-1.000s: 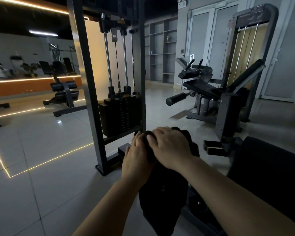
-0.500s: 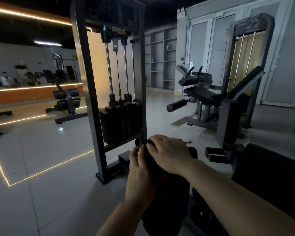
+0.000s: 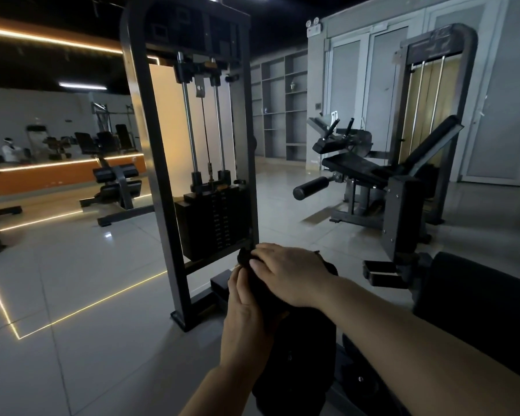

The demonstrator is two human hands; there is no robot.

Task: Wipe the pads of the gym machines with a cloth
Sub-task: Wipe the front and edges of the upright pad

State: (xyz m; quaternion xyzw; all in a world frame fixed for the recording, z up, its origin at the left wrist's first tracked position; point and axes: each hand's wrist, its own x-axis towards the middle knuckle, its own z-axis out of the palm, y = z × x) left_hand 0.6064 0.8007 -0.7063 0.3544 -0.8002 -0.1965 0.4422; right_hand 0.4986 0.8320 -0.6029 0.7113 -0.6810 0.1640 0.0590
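A dark cloth (image 3: 294, 355) hangs down in front of me, held up by both hands. My left hand (image 3: 243, 322) grips its left side from below, fingers curled round the fabric. My right hand (image 3: 291, 274) lies over the top of the cloth, fingers bent over its upper edge. A black padded seat or pad (image 3: 475, 304) of the nearest machine sits at the lower right, partly behind my right forearm. Further back stands a leg machine with a black seat pad (image 3: 354, 169) and a roller pad (image 3: 309, 187).
A tall grey weight-stack frame (image 3: 162, 181) stands straight ahead on the glossy tiled floor, its base close to my hands. A bench machine (image 3: 117, 181) sits at the left back. Shelves and grey doors line the far wall. Lit strips run across the floor at left.
The view has tilted upward and both hands sit lower in frame. My left hand has slid down and under the cloth while my right hand stays on top of it.
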